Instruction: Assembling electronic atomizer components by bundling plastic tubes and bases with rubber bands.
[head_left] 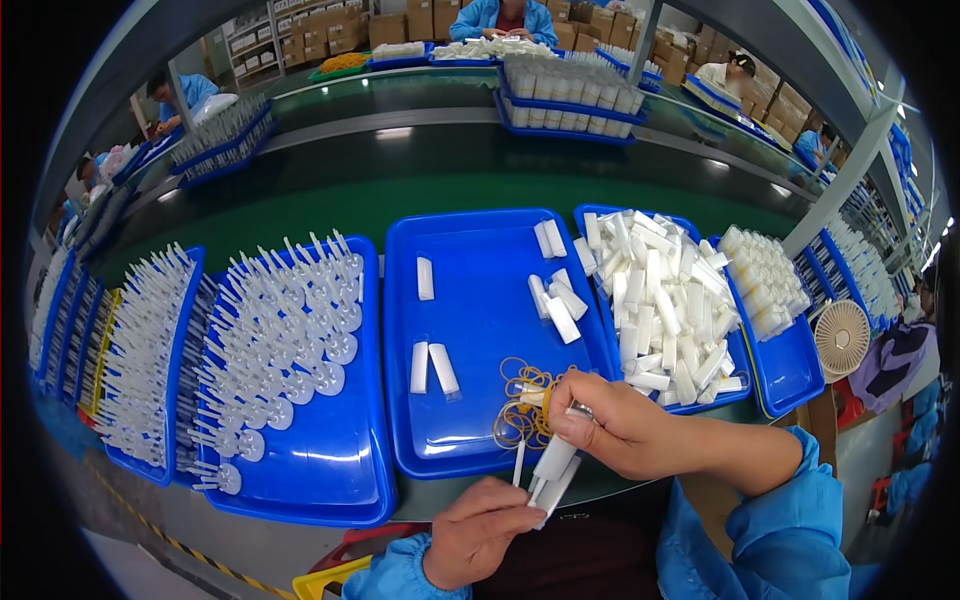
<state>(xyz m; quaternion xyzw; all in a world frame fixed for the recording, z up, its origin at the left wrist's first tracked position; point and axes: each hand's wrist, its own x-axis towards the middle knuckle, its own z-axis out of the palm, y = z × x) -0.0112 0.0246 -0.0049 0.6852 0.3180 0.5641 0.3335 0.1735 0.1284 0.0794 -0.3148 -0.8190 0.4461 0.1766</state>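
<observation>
Green surface [400, 180] runs across twelve o'clock, beyond a central blue tray [480, 310]. Toward five o'clock, the right hand [615, 420] pinches white pieces [555, 460]; the left hand [485, 528], fingers pressed together, holds their lower end. Tan rubber bands [514, 420] cluster beside the right hand. Stemmed pieces [285, 335] sit at nine, a white heap [662, 300] at three.

the left hand [488, 530] is held low, its fingers stretched rightward and drawn together in a pinch. just above and to the right, the right hand [618, 425] is curled into a grip, the thumb pressed toward the bent forefinger. the right forearm [740, 452] is angled in from the lower right, partly bared.
</observation>
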